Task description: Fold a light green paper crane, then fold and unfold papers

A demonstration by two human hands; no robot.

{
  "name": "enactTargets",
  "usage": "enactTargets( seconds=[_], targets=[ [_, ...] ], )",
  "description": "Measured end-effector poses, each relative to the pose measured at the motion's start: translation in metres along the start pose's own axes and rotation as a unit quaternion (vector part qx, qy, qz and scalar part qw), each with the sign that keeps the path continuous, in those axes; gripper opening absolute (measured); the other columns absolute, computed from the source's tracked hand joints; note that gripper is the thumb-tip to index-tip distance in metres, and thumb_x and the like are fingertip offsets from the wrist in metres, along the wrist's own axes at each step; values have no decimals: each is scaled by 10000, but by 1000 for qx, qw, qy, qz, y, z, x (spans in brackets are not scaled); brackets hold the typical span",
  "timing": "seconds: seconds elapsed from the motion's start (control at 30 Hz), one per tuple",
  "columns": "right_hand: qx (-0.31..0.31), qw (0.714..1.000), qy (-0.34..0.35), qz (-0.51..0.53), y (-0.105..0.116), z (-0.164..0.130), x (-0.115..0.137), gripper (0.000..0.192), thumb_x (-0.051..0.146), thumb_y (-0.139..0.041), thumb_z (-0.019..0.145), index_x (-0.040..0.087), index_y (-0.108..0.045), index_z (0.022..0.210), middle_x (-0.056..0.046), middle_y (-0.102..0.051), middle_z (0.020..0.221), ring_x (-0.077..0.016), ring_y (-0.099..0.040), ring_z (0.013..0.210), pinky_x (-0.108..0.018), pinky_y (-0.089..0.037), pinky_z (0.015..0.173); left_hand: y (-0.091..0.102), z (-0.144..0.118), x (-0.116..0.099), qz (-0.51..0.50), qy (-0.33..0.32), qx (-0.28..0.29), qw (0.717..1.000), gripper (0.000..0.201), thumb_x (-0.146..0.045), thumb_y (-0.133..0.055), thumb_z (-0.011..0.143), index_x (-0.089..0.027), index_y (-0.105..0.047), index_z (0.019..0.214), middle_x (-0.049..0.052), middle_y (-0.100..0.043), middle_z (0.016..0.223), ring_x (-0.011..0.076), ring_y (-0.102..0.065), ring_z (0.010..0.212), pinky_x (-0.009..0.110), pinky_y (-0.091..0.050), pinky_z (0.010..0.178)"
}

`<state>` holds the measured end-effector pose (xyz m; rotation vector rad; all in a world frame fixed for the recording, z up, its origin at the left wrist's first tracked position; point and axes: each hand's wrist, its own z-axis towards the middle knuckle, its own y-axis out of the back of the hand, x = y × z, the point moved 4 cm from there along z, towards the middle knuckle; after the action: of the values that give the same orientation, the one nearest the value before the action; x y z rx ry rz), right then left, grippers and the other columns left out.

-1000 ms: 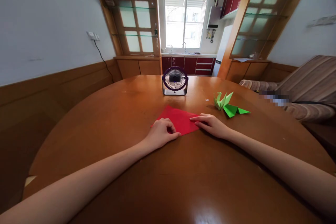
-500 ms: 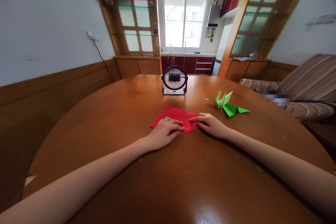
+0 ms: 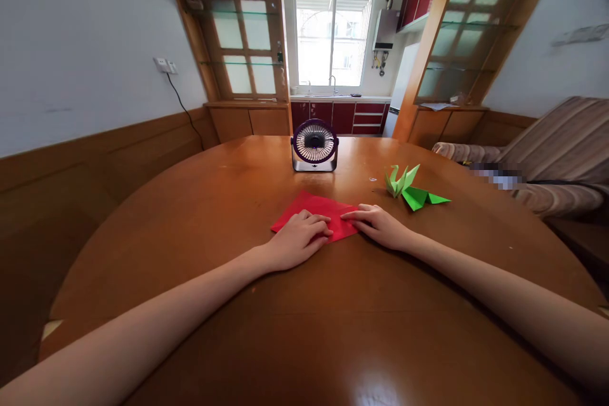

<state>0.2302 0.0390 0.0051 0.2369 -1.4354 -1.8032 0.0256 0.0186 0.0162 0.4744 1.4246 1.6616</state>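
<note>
A sheet of red paper (image 3: 311,203) lies on the wooden table in front of me, its edges running at a slant. My left hand (image 3: 299,235) rests flat across its left and near part, fingers stretched to the right. At the right edge of the paper is my right hand (image 3: 378,226), with outstretched fingertips touching the surface. Neither hand grips the paper. What lies beneath the palms is hidden. To the right stands a light green folded paper crane (image 3: 402,183), and a darker green folded paper piece (image 3: 419,198) lies against it.
A small dark purple desk fan (image 3: 314,144) stands on the wooden table (image 3: 304,342) beyond the paper. A striped armchair (image 3: 561,139) is to the right. Behind the table are wooden cabinets (image 3: 250,120) and a kitchen with a window (image 3: 333,38).
The whole view has shifted very slightly. Both hands and the red paper keep the same positions on the table.
</note>
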Motion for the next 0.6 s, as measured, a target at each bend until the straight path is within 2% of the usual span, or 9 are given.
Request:
enactTargets(
  seconds=[0.43,0.6],
  targets=[
    [1,1000,-2,-20,-3,0,-2,326,204,-443,948,231,-638,1207,-77,-610,940,-191,-567,857,-355,-451,820,-3,7,1,20,-8,25,999,266,-323,-387,975,-186,-592,1073,73,-583,1291,235,-503,1050,398,-427,929],
    [-47,994,19,-95,0,-3,7,283,209,-476,928,219,-677,1127,-82,-552,886,-201,-528,830,-359,-459,776,-3,15,2,44,-2,35,998,260,-333,-410,958,-183,-551,1117,98,-626,1170,244,-575,1033,388,-452,890]
  ],
)
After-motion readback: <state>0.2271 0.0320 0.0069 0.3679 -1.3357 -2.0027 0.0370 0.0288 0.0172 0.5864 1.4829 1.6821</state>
